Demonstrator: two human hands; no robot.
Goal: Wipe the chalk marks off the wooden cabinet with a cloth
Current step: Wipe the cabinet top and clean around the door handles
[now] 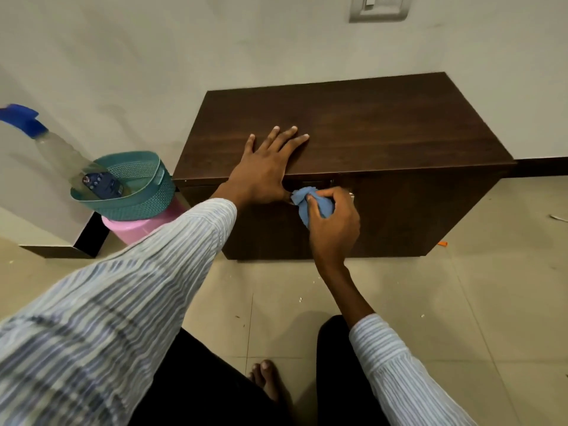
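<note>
A low dark wooden cabinet (384, 127) stands against the wall. My left hand (267, 167) lies flat on its top near the front edge, fingers spread. My right hand (333, 222) is shut on a bunched blue cloth (304, 199), pressing it against the upper part of the cabinet's front face, just below the top edge. A small pale chalk smudge (351, 194) shows on the front beside my right fingers. The part of the front behind my hands is hidden.
Left of the cabinet a teal basket (138, 192) holding a spray bottle (61, 152) with a blue nozzle sits on a pink bucket (144, 226). A wall socket (381, 6) is above. Tiled floor (430, 302) with small crumbs; my bare foot (267, 379) below.
</note>
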